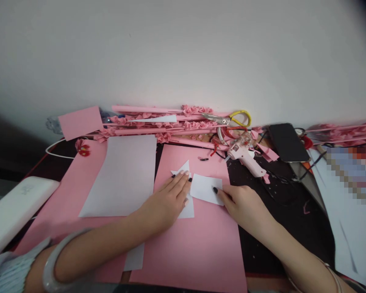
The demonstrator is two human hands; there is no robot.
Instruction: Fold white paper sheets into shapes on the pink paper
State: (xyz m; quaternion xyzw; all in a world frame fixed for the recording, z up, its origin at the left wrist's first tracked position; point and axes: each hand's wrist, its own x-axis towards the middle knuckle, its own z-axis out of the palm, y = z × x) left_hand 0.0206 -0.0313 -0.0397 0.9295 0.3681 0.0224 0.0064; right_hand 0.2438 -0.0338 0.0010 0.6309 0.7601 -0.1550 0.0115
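My left hand [173, 193] lies flat with fingers stretched out over a white paper cutout [187, 211], whose pointed top shows above the fingertips. Most of that cutout is hidden under the palm. Between thumb and fingers, my right hand [242, 201] pinches the right edge of a small white paper piece [205, 188]. The piece's left edge is close to my left fingertips. Beneath both papers is a pink sheet [198, 248] on the dark table.
A large white sheet [122, 175] lies left on more pink paper. Behind are rolled pink paper sticks [134, 109], yellow-handled scissors [228, 119], a pink glue gun [247, 158] and a black phone [288, 142]. A white box-shaped object [24, 207] sits at far left.
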